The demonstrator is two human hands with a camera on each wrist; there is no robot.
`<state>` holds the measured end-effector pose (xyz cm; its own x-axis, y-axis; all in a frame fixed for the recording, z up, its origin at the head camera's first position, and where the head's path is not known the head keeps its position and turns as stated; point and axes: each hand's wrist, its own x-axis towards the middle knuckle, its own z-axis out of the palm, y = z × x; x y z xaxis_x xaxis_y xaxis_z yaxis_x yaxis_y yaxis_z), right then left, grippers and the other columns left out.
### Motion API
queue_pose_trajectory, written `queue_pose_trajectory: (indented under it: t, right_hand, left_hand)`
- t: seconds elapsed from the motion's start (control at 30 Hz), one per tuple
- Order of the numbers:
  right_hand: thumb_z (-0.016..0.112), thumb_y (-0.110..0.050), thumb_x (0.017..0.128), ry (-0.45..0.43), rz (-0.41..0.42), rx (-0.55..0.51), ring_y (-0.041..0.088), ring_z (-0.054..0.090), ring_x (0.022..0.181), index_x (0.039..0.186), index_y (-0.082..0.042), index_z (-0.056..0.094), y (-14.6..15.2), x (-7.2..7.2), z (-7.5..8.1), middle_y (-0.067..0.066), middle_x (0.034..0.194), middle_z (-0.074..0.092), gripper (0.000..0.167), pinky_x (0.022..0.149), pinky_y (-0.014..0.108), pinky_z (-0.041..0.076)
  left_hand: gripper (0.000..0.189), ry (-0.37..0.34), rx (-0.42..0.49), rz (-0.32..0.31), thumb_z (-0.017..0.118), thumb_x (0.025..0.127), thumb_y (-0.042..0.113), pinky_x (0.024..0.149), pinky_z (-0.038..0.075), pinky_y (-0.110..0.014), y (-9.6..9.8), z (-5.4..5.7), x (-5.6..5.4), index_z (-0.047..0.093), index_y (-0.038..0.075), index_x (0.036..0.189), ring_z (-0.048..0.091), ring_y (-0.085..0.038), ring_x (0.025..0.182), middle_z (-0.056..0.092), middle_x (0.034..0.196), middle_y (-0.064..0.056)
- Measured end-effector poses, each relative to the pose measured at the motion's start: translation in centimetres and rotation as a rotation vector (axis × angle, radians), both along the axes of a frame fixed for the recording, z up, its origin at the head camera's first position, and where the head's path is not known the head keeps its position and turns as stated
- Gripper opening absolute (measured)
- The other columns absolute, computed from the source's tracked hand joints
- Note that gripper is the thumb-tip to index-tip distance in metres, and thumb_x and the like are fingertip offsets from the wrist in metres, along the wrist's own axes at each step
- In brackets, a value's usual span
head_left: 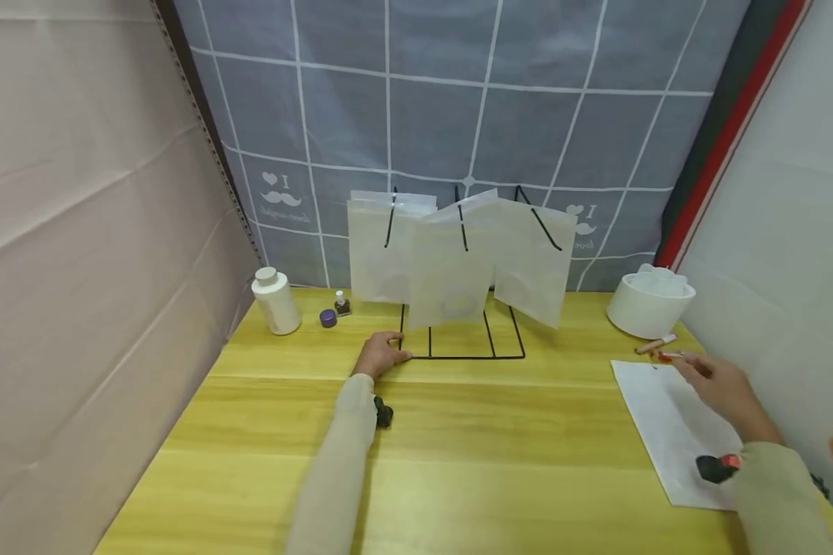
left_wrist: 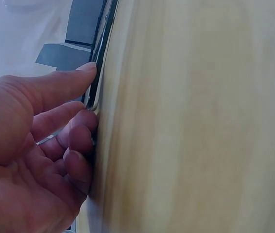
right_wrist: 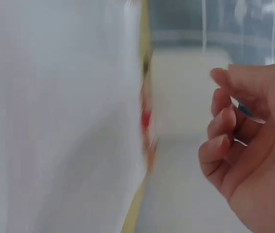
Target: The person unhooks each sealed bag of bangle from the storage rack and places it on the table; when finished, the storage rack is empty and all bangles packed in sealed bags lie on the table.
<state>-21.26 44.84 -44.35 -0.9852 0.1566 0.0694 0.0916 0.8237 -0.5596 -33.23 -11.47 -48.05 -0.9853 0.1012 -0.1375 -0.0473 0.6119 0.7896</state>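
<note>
My left hand [head_left: 377, 354] is at the front left corner of a black wire rack [head_left: 468, 358]. In the left wrist view, its thumb and fingers pinch the dark wire [left_wrist: 98, 58] close to the wood. Three groups of translucent white sheets [head_left: 451, 281] hang over the rack's uprights. On the far right, my right hand [head_left: 725, 389] is above a white sheet of paper [head_left: 659, 416], fingers loosely curled. Just beyond its fingertips lie a small red piece [head_left: 662, 357] and a brownish tube [head_left: 652, 346]. The right wrist view shows nothing between its fingers.
A white container [head_left: 642, 312] holding pale items stands at the back right. At the back left are a white bottle [head_left: 278, 302], a purple lid [head_left: 328, 318] and a tiny dark bottle [head_left: 343, 306]. A blue checked cloth [head_left: 437, 123] hangs behind; pale sheets line both sides.
</note>
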Motion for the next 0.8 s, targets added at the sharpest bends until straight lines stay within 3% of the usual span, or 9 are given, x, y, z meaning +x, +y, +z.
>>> queue_pose_trajectory:
  t: [0.07,0.13,0.23,0.37,0.43,0.57,0.67,0.77,0.8]
  right_hand:
    - [0.054,-0.029,0.106,0.183,0.073,-0.029,0.011,0.053,0.083,0.116,0.007,0.065,-3.2,-1.5,0.9,0.021,0.1,0.063,0.039,0.062,0.02,0.045]
    - [0.058,-0.019,0.103,0.347,0.147,-0.06,0.006,0.052,0.089,0.116,0.006,0.068,-6.3,-3.2,1.7,0.024,0.109,0.061,0.03,0.066,0.014,0.044]
    - [0.061,-0.013,0.101,0.476,0.243,-0.138,0.024,0.052,0.117,0.125,0.007,0.064,-10.5,-5.7,2.4,0.029,0.134,0.048,0.032,0.088,0.029,0.05]
    - [0.065,-0.013,0.099,0.506,0.333,-0.197,0.051,0.029,0.14,0.139,0.001,0.056,-14.9,-8.3,3.2,0.029,0.158,0.025,0.044,0.101,0.07,0.033]
    - [0.067,-0.01,0.096,0.547,0.36,-0.213,0.05,0.032,0.138,0.143,-0.001,0.054,-16.5,-9.5,3.8,0.028,0.156,0.027,0.049,0.103,0.07,0.031]
    - [0.069,-0.002,0.092,0.634,0.354,-0.223,0.037,0.044,0.109,0.146,-0.003,0.051,-18.5,-11.5,4.6,0.028,0.137,0.044,0.057,0.089,0.053,0.036]
    - [0.069,-0.004,0.092,0.619,0.316,-0.236,0.041,0.046,0.123,0.149,-0.004,0.048,-19.1,-12.3,4.8,0.027,0.141,0.048,0.06,0.099,0.056,0.037]
    - [0.068,-0.007,0.093,0.581,0.29,-0.248,0.049,0.028,0.145,0.151,-0.006,0.046,-19.6,-12.5,4.7,0.024,0.153,0.043,0.062,0.111,0.064,0.029]
    - [0.067,-0.008,0.094,0.579,0.284,-0.245,0.051,0.035,0.14,0.152,-0.006,0.045,-19.8,-12.6,4.7,0.023,0.154,0.043,0.062,0.109,0.063,0.032]
  left_hand:
    - [0.053,0.003,-0.005,-0.001,0.077,0.091,0.021,0.095,0.051,-0.047,0.0,0.1,0.1,0.06,0.01,0.141,0.061,-0.034,0.119,0.061,0.138,-0.017]
    - [0.053,0.005,-0.003,0.001,0.076,0.092,0.021,0.093,0.051,-0.047,0.1,0.2,0.2,0.06,0.01,0.141,0.062,-0.034,0.116,0.062,0.135,-0.018]
    - [0.053,0.013,-0.011,-0.001,0.076,0.092,0.02,0.094,0.052,-0.047,0.1,0.3,0.3,0.06,0.009,0.141,0.062,-0.034,0.117,0.062,0.135,-0.019]
    - [0.054,0.023,-0.018,-0.009,0.076,0.092,0.02,0.099,0.05,-0.05,0.1,0.3,0.2,0.059,0.009,0.142,0.06,-0.036,0.121,0.059,0.14,-0.019]
    - [0.054,0.025,-0.008,-0.007,0.076,0.092,0.02,0.102,0.048,-0.051,0.1,0.4,0.2,0.059,0.009,0.142,0.059,-0.037,0.123,0.057,0.142,-0.018]
    - [0.054,0.016,0.013,0.005,0.076,0.092,0.02,0.102,0.048,-0.051,0.2,0.4,0.3,0.059,0.009,0.142,0.059,-0.037,0.123,0.058,0.142,-0.019]
    - [0.054,0.011,0.007,0.009,0.076,0.092,0.021,0.102,0.048,-0.051,0.2,0.2,0.2,0.059,0.01,0.142,0.06,-0.036,0.123,0.058,0.141,-0.018]
    - [0.055,0.015,-0.006,0.01,0.077,0.091,0.022,0.103,0.047,-0.051,0.2,0.0,0.1,0.06,0.011,0.142,0.059,-0.036,0.123,0.058,0.142,-0.018]
    - [0.055,0.017,-0.01,0.01,0.077,0.091,0.022,0.103,0.047,-0.051,0.1,-0.1,0.1,0.06,0.01,0.142,0.059,-0.036,0.123,0.058,0.142,-0.018]
